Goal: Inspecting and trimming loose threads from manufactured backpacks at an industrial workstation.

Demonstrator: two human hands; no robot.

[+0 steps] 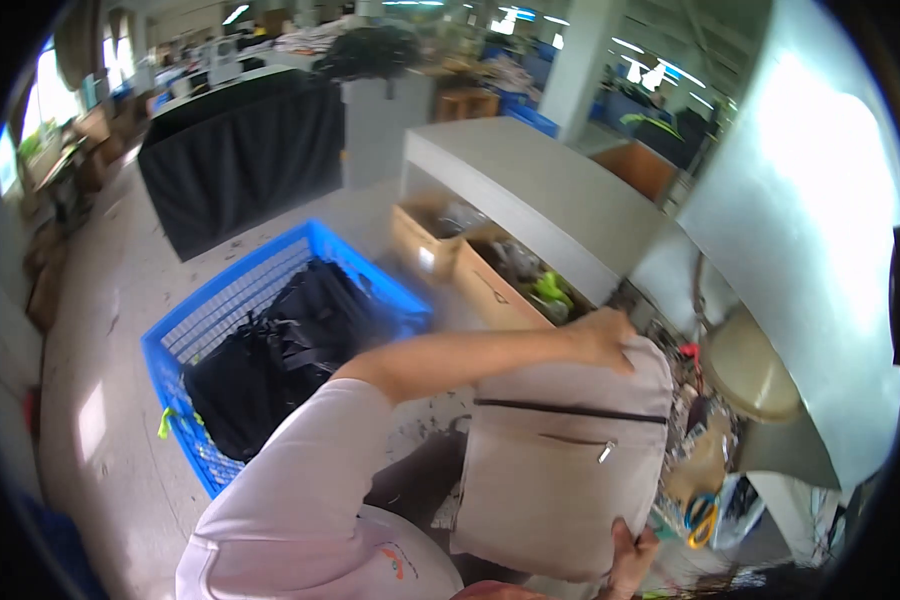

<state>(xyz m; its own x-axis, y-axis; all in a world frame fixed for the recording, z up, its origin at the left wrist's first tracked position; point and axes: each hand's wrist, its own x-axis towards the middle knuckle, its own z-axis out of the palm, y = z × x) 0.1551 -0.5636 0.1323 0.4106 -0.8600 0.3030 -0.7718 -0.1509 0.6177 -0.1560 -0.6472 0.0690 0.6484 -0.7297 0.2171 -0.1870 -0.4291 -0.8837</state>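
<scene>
A beige fabric bag [560, 490] lies across my lap, with a dark zipper [570, 411] running over its upper part. Below that is a short slit with a silver zipper pull [606, 453]. My left arm reaches over, and my left hand [605, 340] grips the bag's far edge near its upper right corner. At the lower right edge my right hand [630, 560] pinches the fabric, thumb on top. The fingers under the cloth are hidden on both hands.
To the left, a blue plastic basket [158, 345] holds black bags [260, 370]. Cardboard boxes [495, 290] stand beneath a grey table [530, 165]. At right, scissors with yellow-orange handles [703, 520] lie among scraps beside a tan rounded machine part [755, 365]. A black-draped table [245, 150] stands farther back.
</scene>
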